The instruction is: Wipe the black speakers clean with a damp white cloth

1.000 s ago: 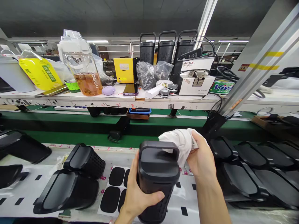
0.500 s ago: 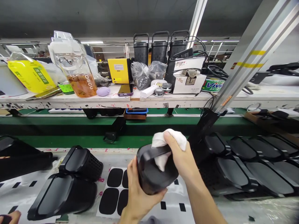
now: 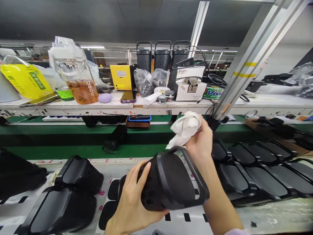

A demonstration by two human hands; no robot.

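My left hand (image 3: 132,199) grips a black plastic handled unit (image 3: 168,192) from below, tilted onto its side, with its looped handle turned to the right. My right hand (image 3: 199,140) is just above that handle, closed around a crumpled white cloth (image 3: 185,129). The cloth is not touching the unit. Under the unit lies a white sheet of black rubber pads (image 3: 112,190), partly hidden by my left hand. The unit's far side is hidden.
Similar black units (image 3: 79,174) lie on the film-covered bench to the left, and more (image 3: 254,176) stand in rows to the right. Behind the green belt (image 3: 73,137), a white shelf (image 3: 110,111) holds a glass jug, bags, boxes and several upright units.
The black unit has tipped from nearly upright onto its side, handle to the right. My right hand has lifted the cloth off the handle, up and to the right.
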